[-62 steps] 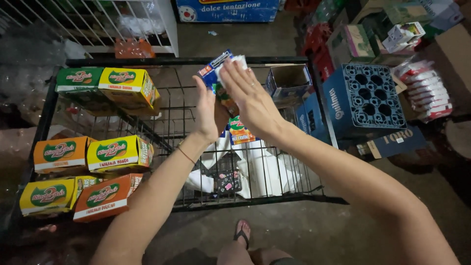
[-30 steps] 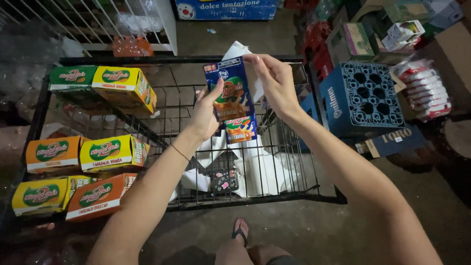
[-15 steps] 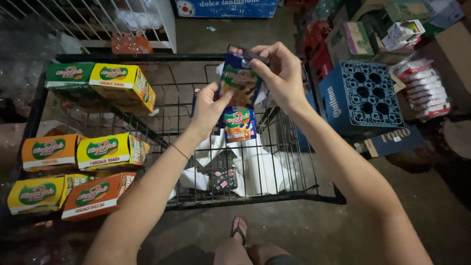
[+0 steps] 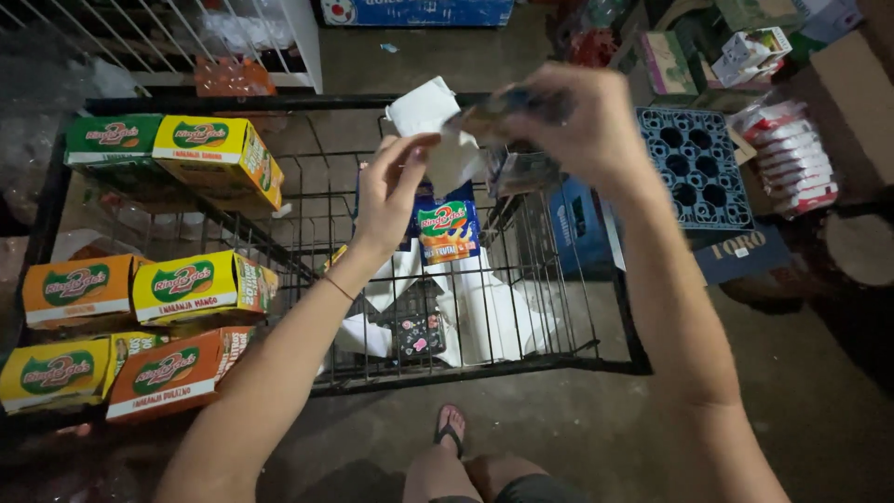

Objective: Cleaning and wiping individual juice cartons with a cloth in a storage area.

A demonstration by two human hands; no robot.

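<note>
Right hand (image 4: pixel 582 121) pinches a blurry carton (image 4: pixel 507 107) by its top above the cart (image 4: pixel 484 359), left hand (image 4: pixel 391 191) with fingers loosely open touches the white flap (image 4: pixel 428 112), so I'd support it underneath before letting go.

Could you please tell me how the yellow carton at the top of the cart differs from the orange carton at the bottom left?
The yellow carton sits tilted at the cart's far end; the orange carton lies near the front edge. The yellow carton has an orange side; the orange carton has a white strip along its bottom. Both are boxes of like shape bearing a green oval logo.
</note>
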